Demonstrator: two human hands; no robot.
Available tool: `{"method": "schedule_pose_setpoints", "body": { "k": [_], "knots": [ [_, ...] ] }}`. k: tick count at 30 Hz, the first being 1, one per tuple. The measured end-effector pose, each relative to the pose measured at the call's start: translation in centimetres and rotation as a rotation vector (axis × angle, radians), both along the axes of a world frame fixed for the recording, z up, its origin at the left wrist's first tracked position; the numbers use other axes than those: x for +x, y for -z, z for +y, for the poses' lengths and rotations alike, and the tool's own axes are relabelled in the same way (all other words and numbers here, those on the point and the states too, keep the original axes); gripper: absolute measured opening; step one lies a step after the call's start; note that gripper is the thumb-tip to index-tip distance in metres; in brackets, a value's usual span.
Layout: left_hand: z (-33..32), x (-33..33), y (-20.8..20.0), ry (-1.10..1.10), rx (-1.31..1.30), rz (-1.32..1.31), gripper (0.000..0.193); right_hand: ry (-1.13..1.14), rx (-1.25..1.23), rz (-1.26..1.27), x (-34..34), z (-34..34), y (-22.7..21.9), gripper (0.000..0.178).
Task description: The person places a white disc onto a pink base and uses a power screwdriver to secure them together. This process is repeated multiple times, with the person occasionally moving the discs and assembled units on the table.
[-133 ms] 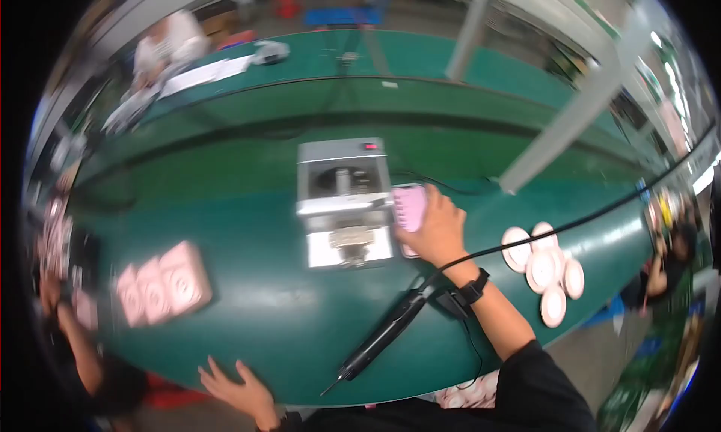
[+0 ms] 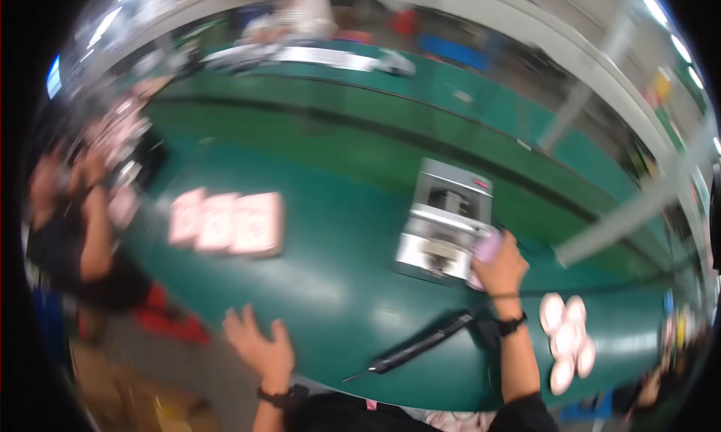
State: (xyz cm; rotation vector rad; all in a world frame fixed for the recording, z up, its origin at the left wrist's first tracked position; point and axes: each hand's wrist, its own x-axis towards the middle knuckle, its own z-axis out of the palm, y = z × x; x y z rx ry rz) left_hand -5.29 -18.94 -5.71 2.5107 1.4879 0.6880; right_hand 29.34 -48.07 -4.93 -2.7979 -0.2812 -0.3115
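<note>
My right hand (image 2: 503,268) grips a pink plastic part (image 2: 488,247) beside the right side of a silver metal machine (image 2: 446,228) with a small red display. Blur and my fingers hide much of that part. My left hand (image 2: 259,347) hovers at the bench's front edge, fingers spread, holding nothing. Between my hands a black electric screwdriver (image 2: 423,344) lies on the green bench, its bit pointing left toward me. Left of the machine stands a row of three pink square pieces (image 2: 257,225) with round marks on their faces.
Several pale pink round discs (image 2: 565,339) lie right of my right forearm. A co-worker's arm (image 2: 96,229) and piled pink parts (image 2: 116,135) are at the far left. A grey post (image 2: 601,237) rises behind the discs, and a dark cable crosses behind my right wrist.
The view has swung left, so the bench things appear farther right. My left hand has risen over the bench edge. My right hand stays on the pink part beside the machine.
</note>
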Motion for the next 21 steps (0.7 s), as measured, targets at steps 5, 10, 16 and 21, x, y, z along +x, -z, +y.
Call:
{"method": "schedule_pose_setpoints", "body": {
  "k": [5, 10, 16, 21],
  "knots": [
    [2.2, 2.3, 3.7, 0.067, -0.131, -0.159, 0.070, 0.198, -0.141, -0.070, -0.1, -2.5, 1.2, 0.079],
    [1.6, -0.4, 1.5, 0.050, -0.193, -0.143, 0.069, 0.192, -0.104, 0.002, -1.2, -1.0, 2.1, 0.077],
    [1.6, 0.8, 1.3, 0.145, -0.118, -0.016, 0.067, 0.188, -0.095, -0.052, -0.7, -0.8, 1.5, 0.073],
    [2.9, 0.9, 2.2, 0.180, -0.028, -0.003, 0.065, 0.177, -0.016, 0.022, -0.9, 0.6, 0.6, 0.073]
  ]
}}
